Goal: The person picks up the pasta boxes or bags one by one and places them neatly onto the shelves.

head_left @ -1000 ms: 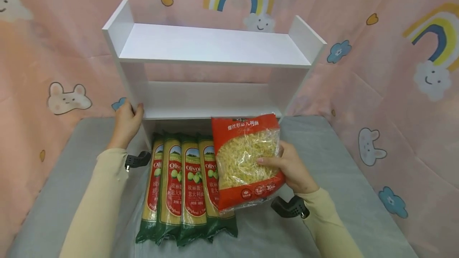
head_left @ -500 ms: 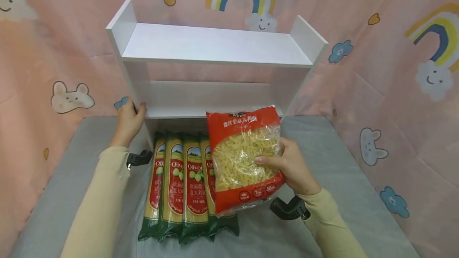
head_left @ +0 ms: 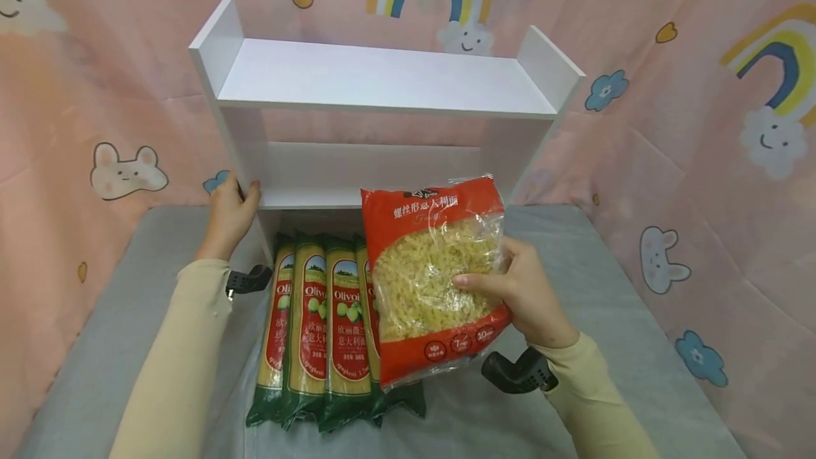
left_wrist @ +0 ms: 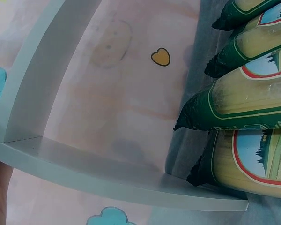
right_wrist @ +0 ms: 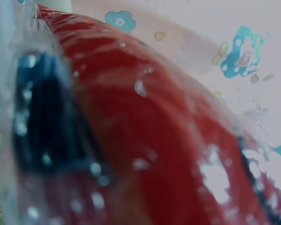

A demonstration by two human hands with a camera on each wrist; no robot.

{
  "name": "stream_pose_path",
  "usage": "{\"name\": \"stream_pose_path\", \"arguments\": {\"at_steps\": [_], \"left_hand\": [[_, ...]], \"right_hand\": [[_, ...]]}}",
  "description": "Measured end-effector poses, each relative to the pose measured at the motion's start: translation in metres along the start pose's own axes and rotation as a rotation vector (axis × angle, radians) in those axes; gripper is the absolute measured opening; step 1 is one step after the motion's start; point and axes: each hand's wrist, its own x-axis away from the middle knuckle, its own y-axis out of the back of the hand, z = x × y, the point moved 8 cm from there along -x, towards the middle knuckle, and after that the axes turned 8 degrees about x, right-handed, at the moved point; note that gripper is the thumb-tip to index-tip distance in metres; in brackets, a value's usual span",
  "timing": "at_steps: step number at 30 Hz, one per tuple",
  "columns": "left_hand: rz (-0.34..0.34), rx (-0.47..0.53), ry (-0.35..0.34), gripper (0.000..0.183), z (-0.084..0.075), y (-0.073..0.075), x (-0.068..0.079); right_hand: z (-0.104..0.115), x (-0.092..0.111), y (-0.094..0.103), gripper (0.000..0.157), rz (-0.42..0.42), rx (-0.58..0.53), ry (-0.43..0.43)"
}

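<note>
My right hand [head_left: 532,292] grips a red, clear-windowed bag of spiral pasta [head_left: 436,278] by its right side, thumb across the front. The bag tilts slightly and overlaps the shelf's lower right part in the head view; its red plastic [right_wrist: 145,112] fills much of the right wrist view. My left hand [head_left: 228,222] holds the left side panel of the white shelf unit [head_left: 382,80], thumb on the panel's front edge. Several green-ended packs of spaghetti [head_left: 347,324] lie side by side under the lowest board, their near ends sticking out; the rightmost is partly hidden behind the bag.
The shelf unit has a top board and a middle board [head_left: 312,198], with raised side panels. It stands on a grey cloth-covered table [head_left: 605,346]. Behind hangs a pink curtain [head_left: 637,161] printed with rainbows and clouds. In the left wrist view, the spaghetti packs [left_wrist: 253,103] reach into the bottom space.
My right hand has raised the bag of spiral pasta a little and shifted its top leftward, covering more of the rightmost spaghetti pack. My left hand keeps its hold on the side panel.
</note>
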Motion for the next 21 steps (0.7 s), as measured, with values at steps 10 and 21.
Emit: {"name": "stream_pose_path", "arguments": {"at_steps": [10, 21], "left_hand": [[0.002, -0.019, -0.019, 0.022, 0.000, 0.000, 0.000], [-0.003, -0.014, -0.040, 0.019, 0.000, 0.000, -0.001]], "right_hand": [[0.031, -0.004, 0.000, 0.037, -0.021, 0.029, 0.055], [0.061, -0.009, -0.007, 0.019, -0.045, 0.037, 0.158]]}}
